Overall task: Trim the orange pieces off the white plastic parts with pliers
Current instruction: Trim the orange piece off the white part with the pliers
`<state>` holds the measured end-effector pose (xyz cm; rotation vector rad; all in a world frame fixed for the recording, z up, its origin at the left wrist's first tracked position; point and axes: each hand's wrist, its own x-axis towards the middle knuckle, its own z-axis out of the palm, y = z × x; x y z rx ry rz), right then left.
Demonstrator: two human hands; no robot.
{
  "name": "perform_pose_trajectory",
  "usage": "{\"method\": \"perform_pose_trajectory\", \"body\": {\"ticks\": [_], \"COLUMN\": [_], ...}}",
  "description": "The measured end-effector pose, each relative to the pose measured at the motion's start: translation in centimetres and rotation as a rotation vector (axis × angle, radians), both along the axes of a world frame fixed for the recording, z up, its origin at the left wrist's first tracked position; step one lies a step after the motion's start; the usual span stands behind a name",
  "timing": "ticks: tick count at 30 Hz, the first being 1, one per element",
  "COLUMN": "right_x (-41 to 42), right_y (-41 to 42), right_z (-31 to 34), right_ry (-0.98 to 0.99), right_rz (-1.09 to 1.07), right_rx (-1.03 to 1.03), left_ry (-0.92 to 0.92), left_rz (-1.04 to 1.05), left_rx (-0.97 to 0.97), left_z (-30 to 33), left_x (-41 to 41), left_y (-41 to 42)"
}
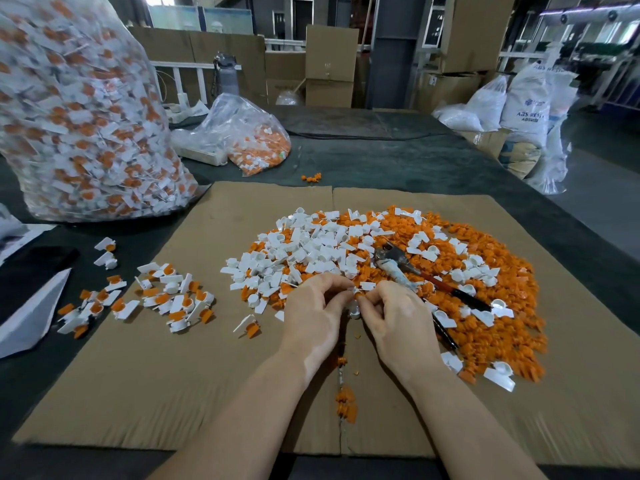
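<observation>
A: Two hands meet over the near middle of the cardboard sheet [138, 375]. The left hand [313, 315] and the right hand [398, 320] both have curled fingers pinching one small white part [354, 295] between them, fingertips touching it from either side.

B: And the pliers?

A: The pliers [412, 271] lie loose on the big pile [381, 258] just beyond the right hand, metal head pointing away, dark handles running back toward the right wrist. Neither hand touches them.

B: What is in that pile?

A: White parts mostly on its left side, orange pieces mostly on the right and underneath. A few orange scraps [346, 403] sit along the cardboard's centre crease, between the forearms.

B: Anything to the left?

A: A smaller scatter [162, 296] of white parts with orange still attached, straddling the cardboard's left edge and the dark surface [398, 161]. Further back on the left stands a tall clear bag [79, 116] packed with the same white-and-orange parts; a smaller bag [249, 136] lies behind the cardboard. Cardboard boxes [330, 64] stand far behind.
</observation>
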<state>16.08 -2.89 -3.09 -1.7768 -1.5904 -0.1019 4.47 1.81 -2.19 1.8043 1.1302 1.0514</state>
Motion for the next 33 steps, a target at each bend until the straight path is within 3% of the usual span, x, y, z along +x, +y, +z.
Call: {"method": "perform_pose_trajectory", "body": {"ticks": [9, 23, 33], "right_x": [-0.06, -0.29, -0.29], "right_y": [-0.05, -0.25, -0.36], "right_z": [0.08, 0.25, 0.2], "right_ry": [0.018, -0.006, -0.037], "right_rz": [0.006, 0.005, -0.003], "right_rx": [-0.034, 0.012, 0.041], "left_ry": [0.052, -0.078, -0.059], "left_rz": [-0.008, -0.016, -0.015], "left_rx": [0.049, -0.013, -0.037], "left_z": [-0.07, -0.11, -0.35], "left_x": [-0.04, -0.3, -0.41], "left_y": [0.01, 0.04, 0.26]}}
